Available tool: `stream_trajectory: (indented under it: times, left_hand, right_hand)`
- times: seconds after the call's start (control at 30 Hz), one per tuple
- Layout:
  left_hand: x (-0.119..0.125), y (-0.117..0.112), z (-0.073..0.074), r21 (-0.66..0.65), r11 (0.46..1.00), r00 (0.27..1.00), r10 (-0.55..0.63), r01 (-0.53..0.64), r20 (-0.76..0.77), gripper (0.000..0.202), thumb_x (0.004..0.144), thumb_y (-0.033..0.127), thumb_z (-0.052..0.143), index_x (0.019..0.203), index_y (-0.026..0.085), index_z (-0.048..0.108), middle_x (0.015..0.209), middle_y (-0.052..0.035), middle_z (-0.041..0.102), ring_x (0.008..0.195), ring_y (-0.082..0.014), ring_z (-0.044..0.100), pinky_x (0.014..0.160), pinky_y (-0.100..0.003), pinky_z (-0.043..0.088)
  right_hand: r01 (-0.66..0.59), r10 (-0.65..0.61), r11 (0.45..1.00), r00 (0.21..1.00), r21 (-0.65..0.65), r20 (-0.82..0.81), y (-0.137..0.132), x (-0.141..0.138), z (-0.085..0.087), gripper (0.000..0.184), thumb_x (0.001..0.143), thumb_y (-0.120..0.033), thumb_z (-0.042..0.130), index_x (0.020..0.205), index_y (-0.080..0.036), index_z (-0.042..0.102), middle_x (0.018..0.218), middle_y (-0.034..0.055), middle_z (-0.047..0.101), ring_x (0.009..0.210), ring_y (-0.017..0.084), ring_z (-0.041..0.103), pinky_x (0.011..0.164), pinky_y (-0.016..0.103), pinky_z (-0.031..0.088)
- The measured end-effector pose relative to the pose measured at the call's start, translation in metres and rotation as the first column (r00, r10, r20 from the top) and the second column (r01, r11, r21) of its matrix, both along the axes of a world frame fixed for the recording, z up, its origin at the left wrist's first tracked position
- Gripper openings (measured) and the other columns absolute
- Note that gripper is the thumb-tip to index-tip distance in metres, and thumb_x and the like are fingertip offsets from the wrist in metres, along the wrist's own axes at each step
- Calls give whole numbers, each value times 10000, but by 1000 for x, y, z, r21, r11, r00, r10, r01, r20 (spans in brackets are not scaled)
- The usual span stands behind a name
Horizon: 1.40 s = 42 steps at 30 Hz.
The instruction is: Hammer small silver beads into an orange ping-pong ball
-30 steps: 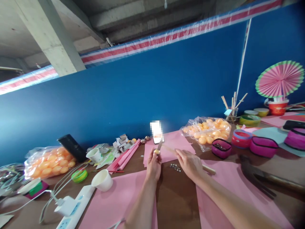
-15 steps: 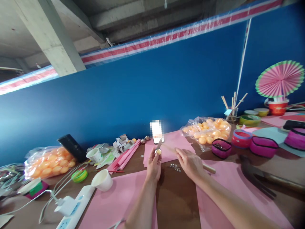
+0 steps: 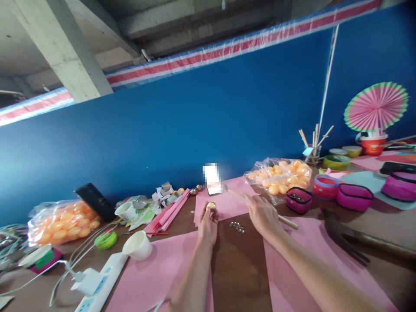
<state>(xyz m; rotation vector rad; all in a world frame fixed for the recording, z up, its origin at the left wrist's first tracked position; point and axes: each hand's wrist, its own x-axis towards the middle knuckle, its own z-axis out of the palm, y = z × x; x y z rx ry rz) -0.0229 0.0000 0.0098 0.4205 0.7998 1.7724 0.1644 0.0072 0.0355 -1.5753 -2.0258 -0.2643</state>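
While our left hand clamps a small round metallic piece in its fingers above the counter, our right hand grips a wooden-handled tool, its blurred tip seemingly apart; we best steady the piece.

I have a bare strip of brown surface between my forearms, with small metal pieces lying low near its far end. To my right, the wooden handle jutting from my right grip, the claw hammer and the magenta pouch block passage; to my left, the white cup and power strip.
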Motion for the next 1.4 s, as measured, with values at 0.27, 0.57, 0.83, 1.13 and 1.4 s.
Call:
stream_trajectory:
  times: [0.27, 0.57, 0.83, 1.13, 1.4]
  left_hand:
    - [1, -3, -3, -25, 1000, 1000, -7, 7, -19, 268, 688, 211, 626, 953, 178, 602, 771, -43, 633, 628, -100, 591, 589, -219, 489]
    - [4, -9, 1, -38, 999, 1000, 9, -9, 6, 195, 674, 215, 641, 856, 147, 622, 720, -29, 637, 584, -81, 581, 554, -187, 473]
    - [4, -8, 1, -64, 998, 998, 7, -3, 60, 187, 675, 200, 639, 854, 145, 624, 756, -41, 640, 606, -83, 585, 568, -188, 471]
    - [7, -4, 3, -130, 991, 1000, -19, 18, -3, 275, 659, 263, 656, 915, 169, 621, 771, -28, 635, 595, -77, 565, 568, -197, 451]
    - [11, -3, 3, -157, 987, 996, -49, 36, -78, 336, 658, 299, 654, 970, 183, 607, 842, -36, 631, 635, -76, 561, 593, -198, 436]
  right_hand:
    - [84, -78, 992, 995, -89, 67, 11, 7, -13, 316, 824, -181, 387, 1065, -316, 539, 916, 74, 562, 830, 199, 474, 669, 299, 303]
    - [64, -51, 980, 996, -190, 70, 11, 7, -14, 293, 812, -167, 415, 1042, -285, 554, 920, 69, 560, 860, 206, 467, 689, 303, 317]
    - [-317, 304, 944, 944, -92, -129, -7, -7, -5, 247, 869, -248, 353, 954, -204, 581, 916, 54, 583, 872, 166, 488, 774, 280, 351]
    - [-461, 422, 855, 885, -238, -196, -2, -21, -18, 210, 833, -289, 431, 880, -201, 616, 815, 55, 595, 805, 175, 521, 735, 284, 380]
    - [-483, 437, 833, 873, -268, -216, -3, -19, -16, 218, 827, -250, 424, 826, -216, 639, 767, 46, 595, 752, 168, 527, 685, 275, 386]
